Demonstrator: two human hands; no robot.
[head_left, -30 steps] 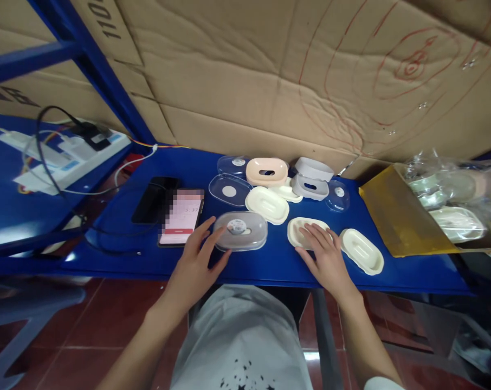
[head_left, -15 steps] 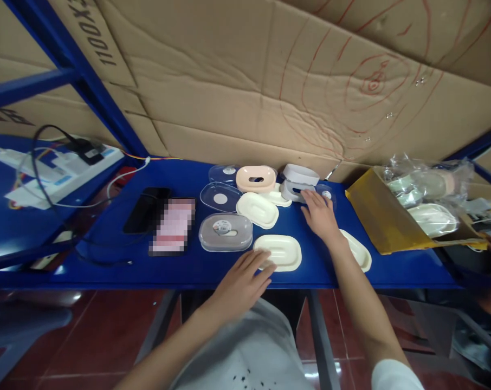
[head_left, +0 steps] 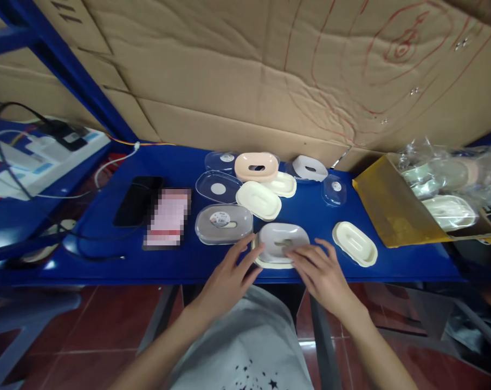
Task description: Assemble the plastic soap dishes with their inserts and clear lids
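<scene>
At the table's front edge, a grey slotted soap dish insert [head_left: 284, 233] sits over a cream soap dish base [head_left: 272, 265], covering most of it. My left hand [head_left: 233, 271] grips the left side of the base, its fingertips also touching the insert. The fingers of my right hand [head_left: 321, 271] hold the insert's front right edge near its slot. Another cream base [head_left: 355, 244] lies to the right. Behind are two stacked cream bases [head_left: 259, 200], a peach insert [head_left: 256, 165] and another grey insert [head_left: 310, 168]. A lidded grey soap dish [head_left: 224, 223] is to the left.
Clear lids [head_left: 217, 187] lie on the blue table [head_left: 310, 216], one lid [head_left: 334, 190] near a cardboard box [head_left: 386, 203] of bagged dishes. A black phone [head_left: 137, 200], a pixelated pink screen [head_left: 168, 218] and a power strip [head_left: 66, 157] with cables are at left. Cardboard [head_left: 213, 81] stands behind.
My right hand has brought one grey insert from the back stack forward onto the cream base. My left hand has shifted to the base's left side. The view has tilted slightly.
</scene>
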